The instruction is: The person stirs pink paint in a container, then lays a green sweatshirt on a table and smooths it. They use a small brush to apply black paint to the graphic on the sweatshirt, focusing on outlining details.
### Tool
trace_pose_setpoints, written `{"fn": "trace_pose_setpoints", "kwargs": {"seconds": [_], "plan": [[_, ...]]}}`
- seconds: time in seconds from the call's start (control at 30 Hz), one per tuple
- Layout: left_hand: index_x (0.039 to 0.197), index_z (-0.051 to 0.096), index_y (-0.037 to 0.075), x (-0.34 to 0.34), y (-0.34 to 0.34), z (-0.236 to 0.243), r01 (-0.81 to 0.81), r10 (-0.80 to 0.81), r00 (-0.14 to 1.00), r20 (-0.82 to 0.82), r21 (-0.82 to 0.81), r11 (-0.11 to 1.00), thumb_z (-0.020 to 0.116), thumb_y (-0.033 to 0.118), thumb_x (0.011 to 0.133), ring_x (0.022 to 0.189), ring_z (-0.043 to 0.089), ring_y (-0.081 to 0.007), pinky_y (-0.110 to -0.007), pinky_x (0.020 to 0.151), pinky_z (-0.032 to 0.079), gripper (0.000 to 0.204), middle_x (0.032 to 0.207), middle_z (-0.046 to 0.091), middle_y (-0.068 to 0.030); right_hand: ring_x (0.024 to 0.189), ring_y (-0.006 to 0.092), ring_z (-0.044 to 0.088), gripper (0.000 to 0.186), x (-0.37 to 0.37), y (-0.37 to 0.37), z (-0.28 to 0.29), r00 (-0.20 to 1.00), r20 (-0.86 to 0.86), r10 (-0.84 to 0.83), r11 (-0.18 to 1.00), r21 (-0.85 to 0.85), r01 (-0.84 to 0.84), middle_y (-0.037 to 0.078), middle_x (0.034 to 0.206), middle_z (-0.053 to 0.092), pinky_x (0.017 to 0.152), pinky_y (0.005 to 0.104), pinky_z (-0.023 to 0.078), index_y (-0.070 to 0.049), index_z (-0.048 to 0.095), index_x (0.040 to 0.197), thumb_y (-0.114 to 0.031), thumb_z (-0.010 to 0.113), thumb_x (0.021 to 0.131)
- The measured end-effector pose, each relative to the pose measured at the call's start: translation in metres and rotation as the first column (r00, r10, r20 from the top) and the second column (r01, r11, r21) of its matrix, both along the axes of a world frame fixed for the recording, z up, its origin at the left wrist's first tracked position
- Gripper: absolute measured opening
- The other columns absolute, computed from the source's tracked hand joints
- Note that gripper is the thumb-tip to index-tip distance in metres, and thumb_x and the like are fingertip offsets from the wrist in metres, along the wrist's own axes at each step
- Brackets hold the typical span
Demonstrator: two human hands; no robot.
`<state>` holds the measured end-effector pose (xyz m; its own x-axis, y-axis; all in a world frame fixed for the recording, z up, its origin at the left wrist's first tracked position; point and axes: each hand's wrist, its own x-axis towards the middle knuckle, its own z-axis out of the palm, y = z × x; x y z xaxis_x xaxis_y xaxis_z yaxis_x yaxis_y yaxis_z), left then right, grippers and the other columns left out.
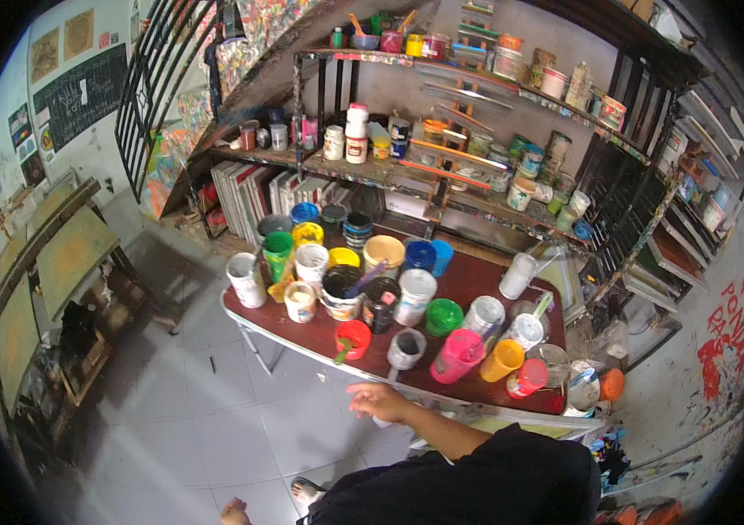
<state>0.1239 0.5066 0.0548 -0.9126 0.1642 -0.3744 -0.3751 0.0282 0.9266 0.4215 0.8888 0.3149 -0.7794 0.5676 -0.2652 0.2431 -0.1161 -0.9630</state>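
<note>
My right hand (pixel 376 402) reaches up from the lower edge to just short of the table's front edge, fingers apart and loosely bent, holding nothing visible. A small white object shows behind it, too hidden to name. The nearest containers on the dark red table (pixel 521 280) are a red tub (pixel 353 337) with a green stick, a grey tub (pixel 406 350) and a pink tub (pixel 458 354). Several other paint pots stand behind them, including an orange one (pixel 502 359). My left hand (pixel 235 512), partly cut off at the bottom edge, is low over the floor, fingers loosely bent, apparently empty.
Shelves (pixel 477 188) with many jars and cans stand behind the table, screen frames (pixel 249 201) stacked below them. A metal rack with boards (pixel 48 280) stands at the left, a railing (pixel 144 105) beyond it. Tubs and leaning frames crowd the right. Grey tiles (pixel 267 411) form the floor.
</note>
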Motion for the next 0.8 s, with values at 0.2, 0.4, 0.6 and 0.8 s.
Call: {"fn": "trace_pose_setpoints", "kwargs": {"seconds": [0.2,0.4,0.6,0.8], "plan": [[0.086,0.062,-0.006,-0.059,-0.013,0.026,0.061,-0.062,0.998,-0.001,-0.067,0.996,0.064,0.004,0.079,0.081,0.066,-0.0258,-0.033,0.072,0.055,0.012,0.084,0.066,-0.0169,0.07,0.0121,0.061,0.033,-0.088,-0.046,-0.028,0.998,-0.022,0.065,0.997,0.032,-0.065,0.006,0.088,0.064,0.066,0.0264,0.049,-0.001,0.055,0.118,-0.008,0.059,0.086],[0.078,0.066,-0.003,-0.099,0.037,0.08,0.213,-0.191,0.975,0.112,-0.239,0.947,0.075,0.015,0.075,0.072,0.062,-0.0162,-0.028,0.072,0.05,0.021,0.077,0.066,-0.0092,0.069,0.0116,0.061,0.021,-0.131,-0.052,0.012,0.977,0.072,-0.199,0.976,0.105,0.191,0.008,0.085,0.067,0.064,0.0248,0.05,0.003,0.065,0.101,-0.01,0.062,0.085],[0.086,0.065,-0.001,-0.14,0.085,0.092,0.358,-0.316,0.929,0.191,-0.264,0.895,0.075,0.023,0.075,0.079,0.062,-0.0182,-0.029,0.071,0.048,0.028,0.084,0.065,-0.0072,0.064,0.0097,0.059,0.018,-0.139,-0.017,0.012,0.914,0.025,-0.405,0.903,0.166,0.395,0.005,0.071,0.065,0.061,0.0248,0.047,0.002,0.069,0.087,-0.015,0.067,0.082],[0.083,0.065,0.0,-0.191,0.157,0.121,0.4,-0.381,0.917,0.121,-0.278,0.873,0.075,0.022,0.077,0.074,0.059,-0.0155,-0.028,0.072,0.05,0.025,0.08,0.063,-0.0047,0.062,0.0098,0.059,0.018,-0.162,0.043,-0.003,0.846,0.009,-0.533,0.842,0.102,0.529,0.005,0.069,0.065,0.059,0.0231,0.045,0.0,0.069,0.081,-0.018,0.068,0.082]]}}
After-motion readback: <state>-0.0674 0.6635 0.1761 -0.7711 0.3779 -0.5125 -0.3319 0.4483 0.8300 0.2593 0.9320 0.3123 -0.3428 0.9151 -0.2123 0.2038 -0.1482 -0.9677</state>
